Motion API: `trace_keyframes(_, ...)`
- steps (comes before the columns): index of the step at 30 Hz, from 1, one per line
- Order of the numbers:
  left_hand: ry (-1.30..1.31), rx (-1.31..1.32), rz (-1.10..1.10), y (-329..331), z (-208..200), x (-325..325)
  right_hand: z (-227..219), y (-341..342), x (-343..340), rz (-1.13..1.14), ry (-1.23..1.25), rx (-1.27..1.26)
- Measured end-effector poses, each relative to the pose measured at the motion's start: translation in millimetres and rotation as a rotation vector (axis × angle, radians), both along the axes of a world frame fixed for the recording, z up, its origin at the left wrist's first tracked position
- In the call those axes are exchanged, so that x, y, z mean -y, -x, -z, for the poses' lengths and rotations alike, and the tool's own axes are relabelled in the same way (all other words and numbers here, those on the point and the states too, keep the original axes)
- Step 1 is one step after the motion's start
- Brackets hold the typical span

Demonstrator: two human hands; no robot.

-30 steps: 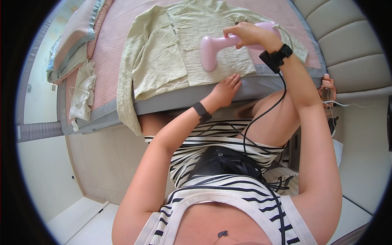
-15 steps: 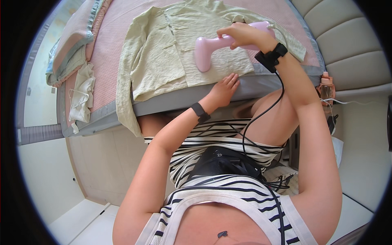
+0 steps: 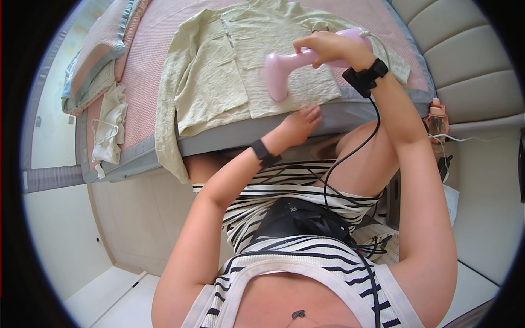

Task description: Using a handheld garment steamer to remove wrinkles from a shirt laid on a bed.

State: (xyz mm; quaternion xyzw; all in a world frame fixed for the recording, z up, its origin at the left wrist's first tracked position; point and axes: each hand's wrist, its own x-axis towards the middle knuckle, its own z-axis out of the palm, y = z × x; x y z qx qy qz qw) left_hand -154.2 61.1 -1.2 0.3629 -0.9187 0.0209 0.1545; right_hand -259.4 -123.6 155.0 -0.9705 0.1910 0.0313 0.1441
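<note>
Head view: a pink handheld steamer (image 3: pixel 278 76) is held by the right hand (image 3: pixel 324 46) over a pale shirt (image 3: pixel 210 71), which is spread on the bed (image 3: pixel 229 139).
Step in hand: the lower front of the shirt, on the picture's right half, is judged to be under treatment; whether the cloth is touched by the steamer's head cannot be told.
Next move: an even pass along the creased cloth seems called for, with the left hand (image 3: pixel 299 124) kept clear of the head and the hem kept flat.
Right fingers: they are wrapped around the handle, between the steamer's head and the end where a white cord (image 3: pixel 383 42) is attached.
Left fingers: they are loosely extended and nothing is seen held; the tips are placed just beside the hem, though contact is hard to confirm.
Shirt: its body is laid beneath the steamer and beyond the left fingers, while one sleeve is draped over the bed's edge at the left.
</note>
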Motion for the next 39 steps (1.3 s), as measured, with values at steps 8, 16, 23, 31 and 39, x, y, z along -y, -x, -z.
trace_keyframes(8,-0.399,-0.475,-0.556,-110.6,-78.2,-6.3,2.9,1.6,-2.8,0.126,-0.008,-0.019)
trace_keyframes(16,-0.050,-0.416,-0.651,-163.9,-12.9,-4.8,-6.5,12.4,2.3,0.087,0.055,-0.046)
trace_keyframes(23,0.088,-0.205,-0.570,-167.7,-25.1,-13.3,2.8,15.4,3.1,0.160,0.065,-0.066)
trace_keyframes(31,-0.287,-0.087,-0.449,-187.2,-46.7,-26.1,-2.2,23.1,6.4,0.136,0.036,-0.097)
trace_keyframes(39,-0.370,-0.613,-0.710,-161.9,-25.0,6.2,2.7,10.6,-5.9,0.138,0.001,-0.020)
